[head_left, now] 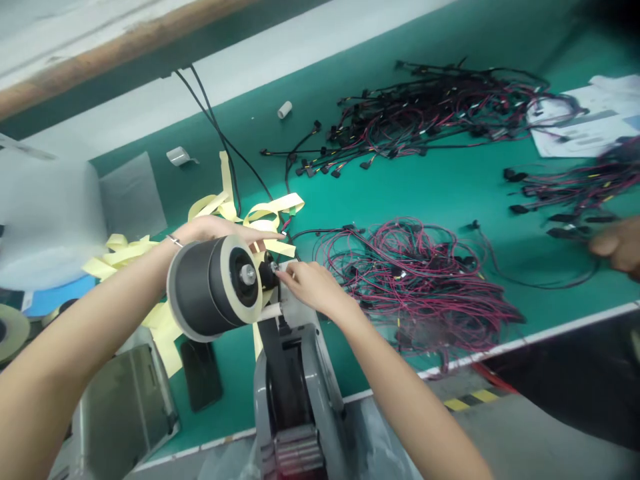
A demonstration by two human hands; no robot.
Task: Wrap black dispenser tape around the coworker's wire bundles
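Observation:
A grey machine stands at the table's front edge, with a large black reel and pale tape roll mounted on it. My left hand reaches behind the reel, fingers stretched out to the right, close to pale yellow strips; the reel hides part of it. Closed at the fingertips, my right hand pinches something small beside a black part of the machine. What it pinches is too small to name. A thin dark cable runs just behind the fingers.
Red and black wires are heaped right of the machine. Dark cable bundles lie farther back, near papers. Another person's hand is at the right edge. A dark phone lies left of the machine.

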